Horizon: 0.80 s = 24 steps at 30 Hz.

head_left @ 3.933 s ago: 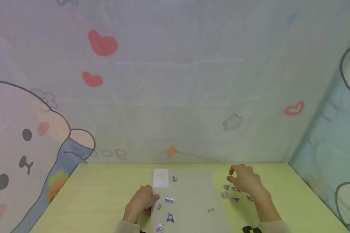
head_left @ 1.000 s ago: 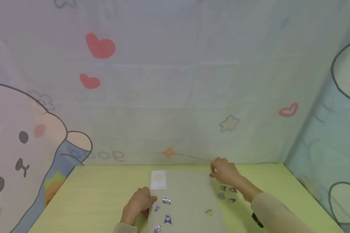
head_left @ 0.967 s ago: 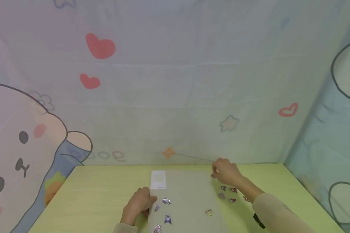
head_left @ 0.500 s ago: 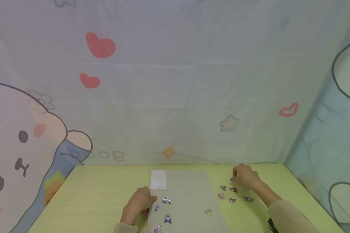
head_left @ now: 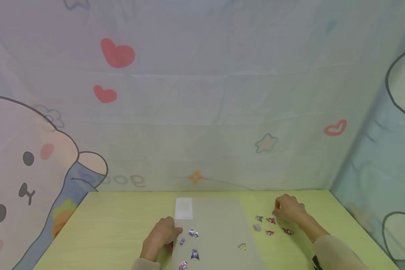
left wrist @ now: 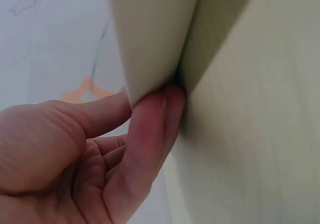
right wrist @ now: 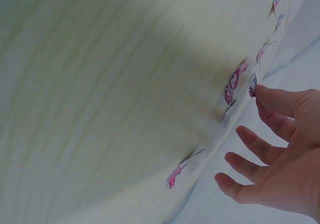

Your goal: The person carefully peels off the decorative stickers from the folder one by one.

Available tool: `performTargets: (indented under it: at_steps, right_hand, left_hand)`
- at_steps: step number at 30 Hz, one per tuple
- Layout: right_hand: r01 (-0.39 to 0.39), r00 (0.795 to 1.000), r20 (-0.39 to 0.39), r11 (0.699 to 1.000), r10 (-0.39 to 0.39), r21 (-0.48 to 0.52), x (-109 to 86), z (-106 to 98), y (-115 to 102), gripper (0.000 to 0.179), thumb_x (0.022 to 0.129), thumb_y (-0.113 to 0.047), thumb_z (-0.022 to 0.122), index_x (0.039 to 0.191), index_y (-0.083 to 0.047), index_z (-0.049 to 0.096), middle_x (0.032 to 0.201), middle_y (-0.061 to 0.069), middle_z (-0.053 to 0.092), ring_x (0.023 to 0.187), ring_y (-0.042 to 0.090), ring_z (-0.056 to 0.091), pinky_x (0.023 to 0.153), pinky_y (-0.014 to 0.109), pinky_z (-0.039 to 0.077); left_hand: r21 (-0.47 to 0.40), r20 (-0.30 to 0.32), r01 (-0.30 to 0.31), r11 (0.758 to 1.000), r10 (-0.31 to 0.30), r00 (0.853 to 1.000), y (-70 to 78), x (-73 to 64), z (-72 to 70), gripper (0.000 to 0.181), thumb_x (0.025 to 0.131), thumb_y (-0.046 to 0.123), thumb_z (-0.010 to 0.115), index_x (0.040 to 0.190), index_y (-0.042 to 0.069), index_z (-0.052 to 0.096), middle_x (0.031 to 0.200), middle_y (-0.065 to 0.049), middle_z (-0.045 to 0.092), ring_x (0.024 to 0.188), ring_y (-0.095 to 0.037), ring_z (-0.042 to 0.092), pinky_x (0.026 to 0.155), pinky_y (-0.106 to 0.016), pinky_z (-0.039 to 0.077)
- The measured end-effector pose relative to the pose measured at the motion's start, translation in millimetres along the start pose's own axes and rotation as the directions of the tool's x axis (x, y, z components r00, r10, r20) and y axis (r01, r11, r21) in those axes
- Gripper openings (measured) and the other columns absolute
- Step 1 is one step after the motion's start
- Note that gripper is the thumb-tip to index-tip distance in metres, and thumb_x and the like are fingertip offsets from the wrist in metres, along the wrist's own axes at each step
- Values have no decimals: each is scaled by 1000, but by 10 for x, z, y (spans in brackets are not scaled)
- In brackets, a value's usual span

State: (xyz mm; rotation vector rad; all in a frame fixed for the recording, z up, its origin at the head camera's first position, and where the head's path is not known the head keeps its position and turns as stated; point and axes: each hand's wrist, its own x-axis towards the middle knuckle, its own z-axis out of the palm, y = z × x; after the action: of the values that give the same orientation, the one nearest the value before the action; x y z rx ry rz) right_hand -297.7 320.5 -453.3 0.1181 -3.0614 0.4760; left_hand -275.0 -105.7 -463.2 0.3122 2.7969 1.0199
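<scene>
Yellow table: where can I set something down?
Table: bare left of the left hand, and right of the right arm. Board: bare across its middle, between the purple stickers and the yellow sticker. Crowded: the table between board and right arm, where loose stickers lie.

- Backdrop (head_left: 222,131): behind table (head_left: 121,217), along far edge.
- Board (head_left: 219,221): on table, centre.
- Label (head_left: 183,208): on board, far left corner.
- Four stickers (head_left: 194,254): on board, left side, nearer than label.
- Single sticker (head_left: 242,246): on board, near right area.
- Loose stickers (head_left: 271,220): on table, right of board.
- Left hand (head_left: 162,233): at left edge of board, thumb above, fingers below.
- Right hand (head_left: 290,207): at far side of loose stickers, held sticker (right wrist: 253,84) at fingertips.
</scene>
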Motion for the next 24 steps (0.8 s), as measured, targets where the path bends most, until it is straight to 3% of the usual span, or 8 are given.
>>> performTargets:
  at_steps: [8, 24]
  right_hand:
    - [-31, 999, 6, 999, 31, -5, 38, 55, 72, 11, 88, -7, 64, 79, -11, 59, 85, 2, 56, 78, 27, 51, 70, 63, 41]
    - [-62, 998, 19, 998, 62, -26, 55, 83, 51, 5, 90, -5, 55, 88, -9, 53, 95, 10, 51, 92, 37, 46, 77, 69, 33]
  left_hand:
    - [9, 5, 9, 1000, -10, 1000, 12, -4, -4, 26, 94, 14, 64, 86, -10, 59, 55, -10, 57, 41, -19, 60, 47, -29, 49]
    - [-1, 4, 18, 1000, -18, 1000, 11, 3, -8, 26, 95, 14, 64, 86, -9, 59, 56, -10, 57, 42, -20, 60, 49, -30, 50]
